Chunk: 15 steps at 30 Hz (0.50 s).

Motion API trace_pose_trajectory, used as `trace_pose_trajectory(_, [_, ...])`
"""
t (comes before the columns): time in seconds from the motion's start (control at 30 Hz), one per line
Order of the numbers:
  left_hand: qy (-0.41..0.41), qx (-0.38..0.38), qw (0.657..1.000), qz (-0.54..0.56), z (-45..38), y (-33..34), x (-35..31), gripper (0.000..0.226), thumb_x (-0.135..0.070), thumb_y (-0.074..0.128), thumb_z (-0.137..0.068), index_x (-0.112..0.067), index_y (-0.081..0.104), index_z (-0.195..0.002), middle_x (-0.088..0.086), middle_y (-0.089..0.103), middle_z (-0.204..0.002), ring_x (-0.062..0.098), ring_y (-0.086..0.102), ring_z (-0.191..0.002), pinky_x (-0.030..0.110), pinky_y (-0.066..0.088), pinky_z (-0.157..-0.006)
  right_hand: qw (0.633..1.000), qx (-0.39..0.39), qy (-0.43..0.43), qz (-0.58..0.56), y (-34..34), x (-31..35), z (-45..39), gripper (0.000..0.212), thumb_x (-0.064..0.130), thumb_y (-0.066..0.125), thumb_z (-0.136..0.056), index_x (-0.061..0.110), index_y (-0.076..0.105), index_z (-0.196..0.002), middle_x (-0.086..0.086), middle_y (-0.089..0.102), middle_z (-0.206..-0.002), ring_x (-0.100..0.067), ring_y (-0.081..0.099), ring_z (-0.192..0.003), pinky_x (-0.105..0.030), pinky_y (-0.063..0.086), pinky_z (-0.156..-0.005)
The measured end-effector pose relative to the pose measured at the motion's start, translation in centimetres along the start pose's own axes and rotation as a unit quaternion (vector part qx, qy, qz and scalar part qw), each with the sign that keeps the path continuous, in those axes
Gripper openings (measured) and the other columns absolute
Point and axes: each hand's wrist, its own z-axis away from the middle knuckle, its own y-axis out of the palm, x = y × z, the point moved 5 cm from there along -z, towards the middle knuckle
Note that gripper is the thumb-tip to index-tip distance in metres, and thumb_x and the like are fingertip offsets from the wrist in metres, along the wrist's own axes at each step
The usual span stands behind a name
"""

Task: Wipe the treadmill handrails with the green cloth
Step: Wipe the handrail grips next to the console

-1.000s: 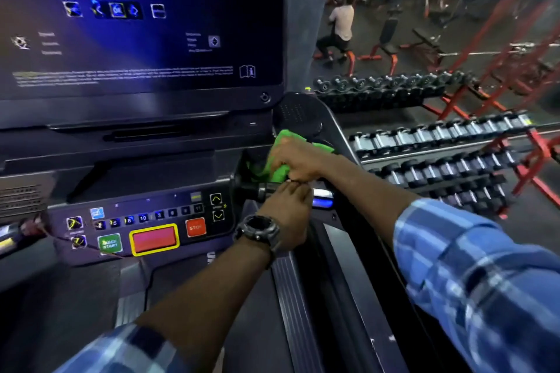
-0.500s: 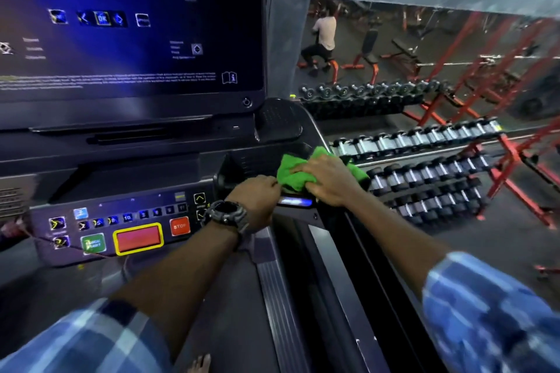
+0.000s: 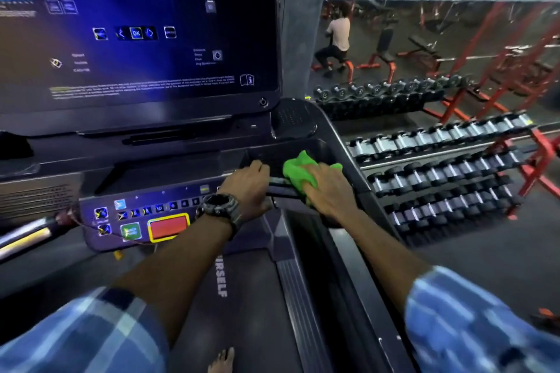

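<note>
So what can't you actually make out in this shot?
- Head view: the handrail under the green cloth, covered by cloth and right hand.
- Small text on the screen: blurred.
- Button label: too small.
- Left hand fingertips: curled out of sight.

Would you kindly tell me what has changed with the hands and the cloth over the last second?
The right hand has carried the green cloth off the upper right corner of the console, down and toward the person, onto the short grip bar. The left hand has slid left along that bar, so the two hands now sit side by side. Unchanged: the right hand still presses the cloth, the left still grips the bar.
</note>
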Motion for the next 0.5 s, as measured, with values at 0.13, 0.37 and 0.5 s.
trace_pose_trajectory(0.13, [-0.02, -0.04, 0.998, 0.052, 0.2, -0.8, 0.0, 0.048, -0.033, 0.066, -0.074, -0.009, 0.043, -0.108, 0.012, 0.046, -0.105, 0.041, 0.059, -0.076, 0.039, 0.035, -0.055, 0.998, -0.06, -0.033, -0.005, 2.2, 7.2, -0.5, 0.044, 0.038, 0.045, -0.084, 0.017, 0.059, -0.12, -0.007, 0.059, -0.112, -0.035, 0.055, -0.1, -0.047, 0.043, -0.081])
trace_pose_trajectory(0.37, [-0.018, -0.019, 0.999, 0.047, 0.8, -1.4, 0.1, 0.047, -0.018, 0.057, -0.073, -0.008, 0.041, -0.116, 0.012, 0.042, -0.113, 0.043, 0.058, -0.078, 0.044, 0.041, -0.059, 0.974, -0.166, -0.11, 0.107, 3.6, 2.1, 3.2, 0.069, 0.044, 0.068, -0.074, 0.029, 0.043, -0.137, -0.01, 0.047, -0.137, -0.036, 0.046, -0.118, -0.051, 0.043, -0.095])
trace_pose_trajectory(0.5, [-0.039, -0.04, 0.997, 0.053, 0.5, -1.0, 0.3, 0.04, -0.021, 0.054, -0.078, -0.007, 0.042, -0.114, 0.014, 0.043, -0.111, 0.044, 0.059, -0.076, 0.043, 0.038, -0.058, 0.97, -0.214, -0.064, 0.092, 6.2, 7.3, 3.3, 0.063, 0.04, 0.057, -0.08, 0.025, 0.038, -0.138, -0.007, 0.046, -0.136, -0.035, 0.045, -0.118, -0.055, 0.044, -0.09])
